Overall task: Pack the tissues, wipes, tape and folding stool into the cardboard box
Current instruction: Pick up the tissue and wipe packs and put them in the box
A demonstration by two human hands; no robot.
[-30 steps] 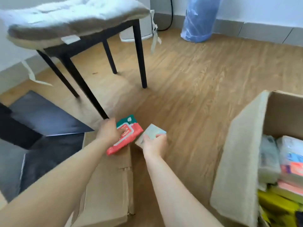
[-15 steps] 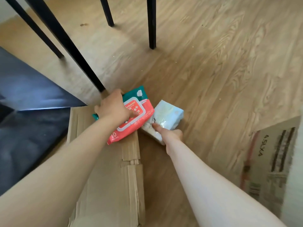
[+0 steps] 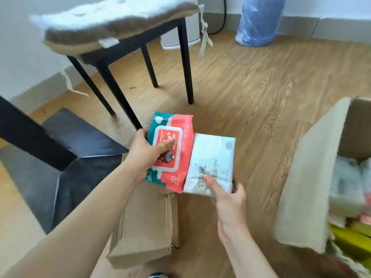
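Wipes pack (image 3: 174, 149), red lid, print blurred, gripped by left hand (image 3: 147, 151); right hand (image 3: 230, 197) grips pale tissue pack (image 3: 212, 157).

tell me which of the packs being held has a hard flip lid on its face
The red wipes pack in the left hand. It has a white-rimmed flip lid under the thumb; the pale tissue pack in the right hand is plain soft wrap.

Glossy plastic wipes pack (image 3: 172, 149), matt corrugated cardboard box (image 3: 307, 171), smooth wood-grain floor (image 3: 261, 93), fuzzy cloth cushion (image 3: 112, 21).

Cushioned chair (image 3: 120, 33), blue bag (image 3: 259, 21), flat cardboard (image 3: 148, 223) on wood floor (image 3: 261, 87).
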